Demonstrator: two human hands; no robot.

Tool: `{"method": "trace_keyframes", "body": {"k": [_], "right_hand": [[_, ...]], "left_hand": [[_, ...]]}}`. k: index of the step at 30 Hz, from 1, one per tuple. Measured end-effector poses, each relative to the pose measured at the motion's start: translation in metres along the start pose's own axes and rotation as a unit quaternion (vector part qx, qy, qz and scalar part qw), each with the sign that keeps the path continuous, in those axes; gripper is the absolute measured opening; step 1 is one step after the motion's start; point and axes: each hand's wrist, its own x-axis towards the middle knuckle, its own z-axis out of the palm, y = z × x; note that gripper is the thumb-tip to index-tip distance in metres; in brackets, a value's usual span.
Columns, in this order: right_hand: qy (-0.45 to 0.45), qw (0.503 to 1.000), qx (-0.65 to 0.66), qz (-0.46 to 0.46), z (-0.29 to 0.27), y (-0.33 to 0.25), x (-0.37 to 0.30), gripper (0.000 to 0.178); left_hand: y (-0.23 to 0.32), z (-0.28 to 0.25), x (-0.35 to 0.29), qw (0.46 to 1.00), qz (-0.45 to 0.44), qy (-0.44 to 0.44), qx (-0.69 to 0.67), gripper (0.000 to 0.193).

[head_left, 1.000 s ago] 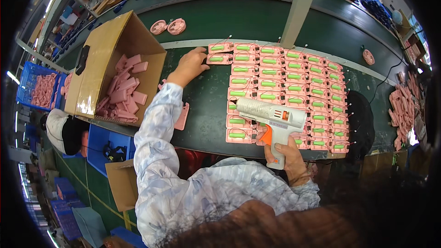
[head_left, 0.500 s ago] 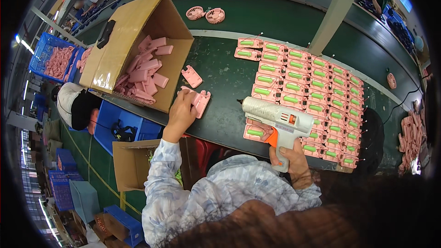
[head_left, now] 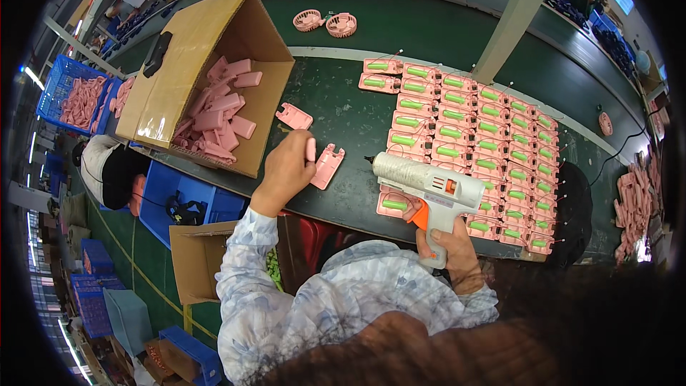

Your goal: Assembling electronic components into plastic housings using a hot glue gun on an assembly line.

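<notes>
My right hand (head_left: 452, 248) grips the handle of a white glue gun (head_left: 427, 184) with an orange trigger, its nozzle pointing left over the near edge of a grid of several pink cases holding green cells (head_left: 477, 137). My left hand (head_left: 287, 169) is closed around a pink plastic part, right beside a loose pink shell (head_left: 327, 165) lying on the dark green table (head_left: 343, 121). Another loose pink shell (head_left: 294, 116) lies a little farther away.
An open cardboard box (head_left: 204, 78) of pink shells stands at the left. Two round pink fan parts (head_left: 327, 23) lie on the belt behind. A blue crate (head_left: 80, 96) of pink parts is far left. A pillar (head_left: 513, 18) rises at the back.
My left hand has come back from the grid toward the near table edge and closed on a pink part by the loose shells. The glue gun has stayed over the near cases.
</notes>
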Motion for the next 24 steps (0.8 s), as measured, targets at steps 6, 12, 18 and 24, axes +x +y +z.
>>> {"method": "trace_keyframes", "body": {"k": [6,12,18,24], "right_hand": [[0.008,1.000,-0.005,-0.007,0.002,-0.003,0.002,0.057],[0.004,1.000,-0.005,-0.005,0.001,-0.002,0.001,0.056],[0.001,1.000,0.024,-0.002,-0.002,0.002,-0.001,0.054],[0.006,1.000,0.019,-0.009,-0.002,-0.001,-0.001,0.053]], "left_hand": [[-0.017,0.026,-0.033,0.985,-0.045,0.130,-0.101,0.042],[-0.013,0.035,-0.043,0.989,-0.051,0.136,-0.006,0.034],[0.014,0.040,-0.038,0.996,-0.057,0.056,0.031,0.023],[0.047,0.045,-0.033,1.000,0.008,0.003,-0.030,0.016]]}}
